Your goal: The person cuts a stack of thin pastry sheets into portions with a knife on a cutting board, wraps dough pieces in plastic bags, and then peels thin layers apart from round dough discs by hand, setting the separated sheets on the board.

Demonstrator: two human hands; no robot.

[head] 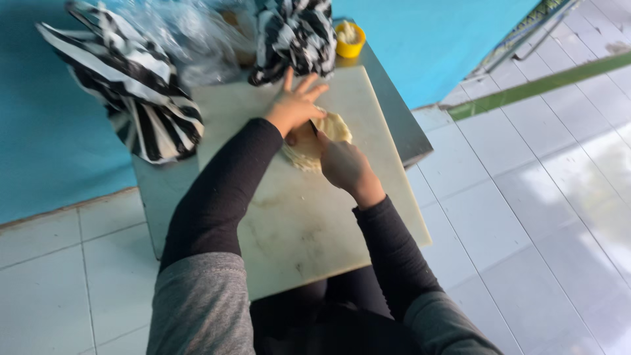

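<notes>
Left hand (297, 105) flat, right hand (343, 164) fisted

Pale, flat round of dough (320, 141) — lying on the white cutting board (315, 217), partly covered by hands.

A simple food-preparation spot, likely a home or small stall kitchen: a low metal table (401, 125) carries a pale cutting board (309, 217), with striped plastic bags (131, 85) and a small yellow bowl (350, 41) behind the board, pale floor tiles (539, 197) around the table, a blue wall (52, 131) behind it
</notes>
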